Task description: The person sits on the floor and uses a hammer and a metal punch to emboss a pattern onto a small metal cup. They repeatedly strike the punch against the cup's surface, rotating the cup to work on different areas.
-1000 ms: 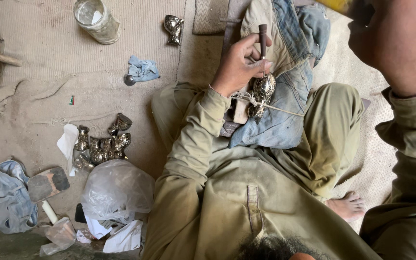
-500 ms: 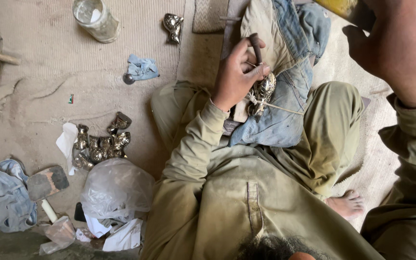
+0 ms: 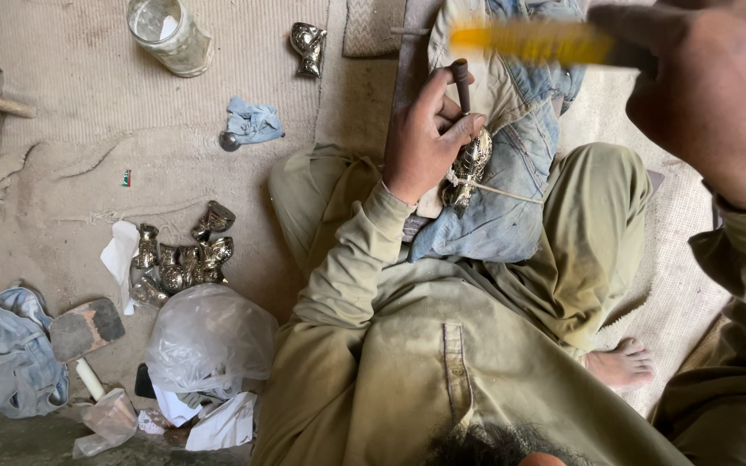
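- Seated cross-legged on matting, a worker's left hand (image 3: 425, 138) closes around a dark punch tool (image 3: 460, 82) set against a shiny metal figurine (image 3: 470, 168).
- The figurine lies on blue denim cloth (image 3: 511, 198) in the lap.
- The right hand (image 3: 710, 95), raised close to the camera, grips a blurred yellow handle (image 3: 528, 41).
- More metal castings (image 3: 179, 259) lie on the floor beside a plastic bag (image 3: 209, 336).

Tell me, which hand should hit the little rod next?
Probably the right hand: it holds the yellow-handled tool raised above. The left hand is busy, pinning the dark rod against the shiny metal piece.
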